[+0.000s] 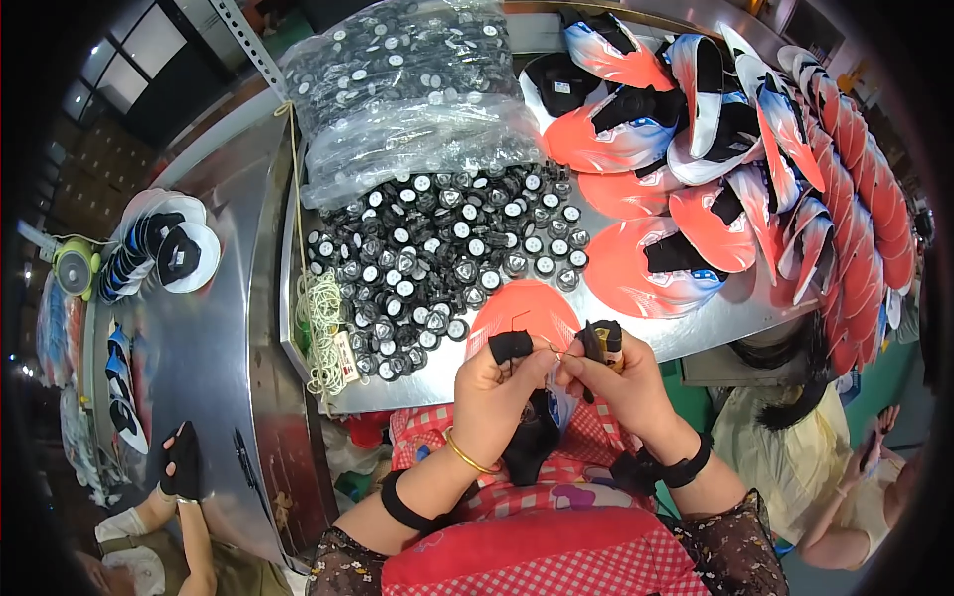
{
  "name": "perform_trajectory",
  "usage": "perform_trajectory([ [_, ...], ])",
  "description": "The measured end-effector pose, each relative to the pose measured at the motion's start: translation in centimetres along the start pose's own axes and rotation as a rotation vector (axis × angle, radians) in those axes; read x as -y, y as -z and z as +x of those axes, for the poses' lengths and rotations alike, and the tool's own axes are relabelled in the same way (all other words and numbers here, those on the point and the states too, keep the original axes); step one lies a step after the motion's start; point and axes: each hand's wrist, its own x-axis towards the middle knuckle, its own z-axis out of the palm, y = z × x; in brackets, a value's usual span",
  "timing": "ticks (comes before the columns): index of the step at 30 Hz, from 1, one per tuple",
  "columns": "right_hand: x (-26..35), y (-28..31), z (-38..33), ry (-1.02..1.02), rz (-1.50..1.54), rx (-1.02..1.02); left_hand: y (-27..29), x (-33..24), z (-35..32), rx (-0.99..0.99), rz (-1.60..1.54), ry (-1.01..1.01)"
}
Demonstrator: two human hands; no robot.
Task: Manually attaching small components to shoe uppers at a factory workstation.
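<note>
Right at the near edge of the steel table [229,328], the person holds a coral-red shoe upper [524,310] up in front of the chest, its rounded end rising above both hands. The left hand [495,382] pinches the lower edge of the piece, with a black cover over the thumb tip, and the right hand [618,382] is closed around what looks like a small dark tool, working a thin black lace or wire at the same spot; how tight that closure is I cannot tell. The upper looks light and floppy, a thin fabric-and-film sheet that bends wherever it is unsupported, so it is best taken at the edge close to the working point, where a pinch keeps it from buckling. Its printed face seems smooth, perhaps a little slippery. Just beyond lies a heap of black round dial knobs [437,258], small, hard and likely to roll, with a clear bag of more knobs [407,89] behind and stacked red-and-white uppers [715,159] to the right. A bundle of pale cord [320,318] lies at the heap's left. Another person's gloved hand [181,459] rests lower left.
</note>
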Motion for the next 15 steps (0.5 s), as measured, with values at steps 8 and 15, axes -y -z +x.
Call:
perform_trajectory([
  [8, 0.7, 0.2, -0.6, 0.623, -1.336, -0.32, 0.3, 0.1, 0.6, -0.021, -0.169, 0.098],
  [15, 0.4, 1.9, -0.1, 0.564, -1.211, -0.037, 0.6, 0.7, 0.9, 0.036, -0.093, 0.145],
])
